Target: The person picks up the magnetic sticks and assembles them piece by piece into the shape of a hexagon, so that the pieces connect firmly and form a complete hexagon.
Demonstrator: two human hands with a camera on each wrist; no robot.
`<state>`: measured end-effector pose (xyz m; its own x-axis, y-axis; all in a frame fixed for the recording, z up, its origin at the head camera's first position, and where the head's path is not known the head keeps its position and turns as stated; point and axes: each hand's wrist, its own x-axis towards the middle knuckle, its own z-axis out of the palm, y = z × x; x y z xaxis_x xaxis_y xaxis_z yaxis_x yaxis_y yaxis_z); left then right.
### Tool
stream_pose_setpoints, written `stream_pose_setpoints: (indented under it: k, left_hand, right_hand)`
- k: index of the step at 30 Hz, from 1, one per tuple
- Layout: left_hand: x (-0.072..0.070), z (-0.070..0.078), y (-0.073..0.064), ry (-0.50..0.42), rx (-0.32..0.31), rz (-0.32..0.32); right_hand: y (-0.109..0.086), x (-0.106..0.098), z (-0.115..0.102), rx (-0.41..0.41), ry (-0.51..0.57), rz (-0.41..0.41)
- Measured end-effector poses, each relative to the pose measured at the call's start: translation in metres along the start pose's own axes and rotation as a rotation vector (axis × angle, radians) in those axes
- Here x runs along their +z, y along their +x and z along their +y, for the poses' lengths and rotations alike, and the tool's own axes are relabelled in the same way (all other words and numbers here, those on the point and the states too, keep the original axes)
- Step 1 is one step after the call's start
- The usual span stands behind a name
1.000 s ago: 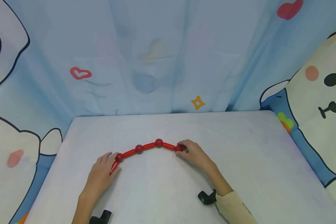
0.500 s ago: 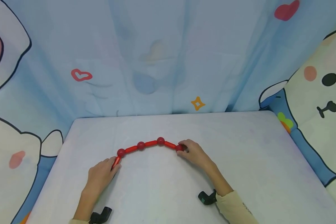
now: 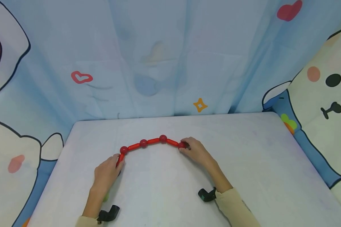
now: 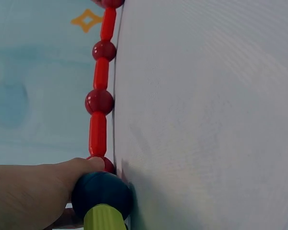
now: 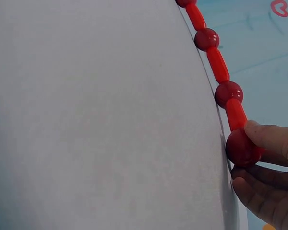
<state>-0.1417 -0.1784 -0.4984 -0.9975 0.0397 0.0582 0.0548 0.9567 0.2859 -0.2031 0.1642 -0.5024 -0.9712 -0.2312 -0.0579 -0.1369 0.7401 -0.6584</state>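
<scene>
A chain of bright red rods and dark red balls arches between the two hands in the head view. At its left end, my left hand grips the slanting last red rod, its thumb on the near side. The left wrist view shows a dark blue ball below that thumb, with a yellow-green rod attached. The hand mostly hides this part from the head camera. My right hand pinches the dark red end ball between thumb and fingers; its lower fingers lie loosely curled beneath.
The white tabletop spreads beneath both hands. Behind it hangs a light blue curtain with printed cartoon figures on both sides. Black wrist cameras sit at the left wrist and right wrist.
My left hand has moved right and its fingers have closed round the end rod. The chain has shifted slightly away from me. A bit of green now shows beside the left wrist.
</scene>
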Motion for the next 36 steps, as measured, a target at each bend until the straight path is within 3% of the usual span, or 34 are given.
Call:
stream_pose_setpoints:
  k: [3, 5, 8, 13, 16, 19, 28, 32, 36]
  left_hand:
    - [-0.003, 0.000, 0.000, -0.022, -0.008, -0.048]
    - [-0.007, -0.003, -0.001, -0.031, 0.023, -0.102]
    - [-0.015, -0.013, -0.005, -0.003, 0.135, -0.174]
    - [-0.024, -0.035, -0.015, 0.038, 0.391, -0.233]
    - [-0.025, -0.043, -0.019, 0.031, 0.482, -0.255]
    - [-0.024, -0.045, -0.019, 0.049, 0.516, -0.237]
    - [-0.012, -0.028, -0.019, 0.072, 0.459, -0.172]
    - [-0.011, -0.023, -0.024, 0.122, 0.565, -0.167]
    - [-0.011, -0.014, -0.034, 0.143, 0.706, -0.224]
  right_hand:
    - [0.004, 0.002, 0.001, 0.019, -0.018, 0.001]
    - [0.005, 0.003, 0.002, 0.027, -0.023, 0.003]
    - [0.006, 0.004, 0.002, 0.023, -0.023, 0.004]
    - [0.006, 0.003, 0.001, 0.006, -0.018, 0.002]
    - [0.006, 0.001, 0.001, 0.000, -0.016, 0.000]
    - [0.006, 0.000, 0.002, -0.003, -0.013, 0.000]
    - [0.006, 0.000, 0.003, -0.022, -0.001, -0.009]
    - [0.006, 0.001, 0.002, -0.030, -0.001, -0.009]
    - [0.005, 0.001, 0.001, -0.028, 0.000, -0.008]
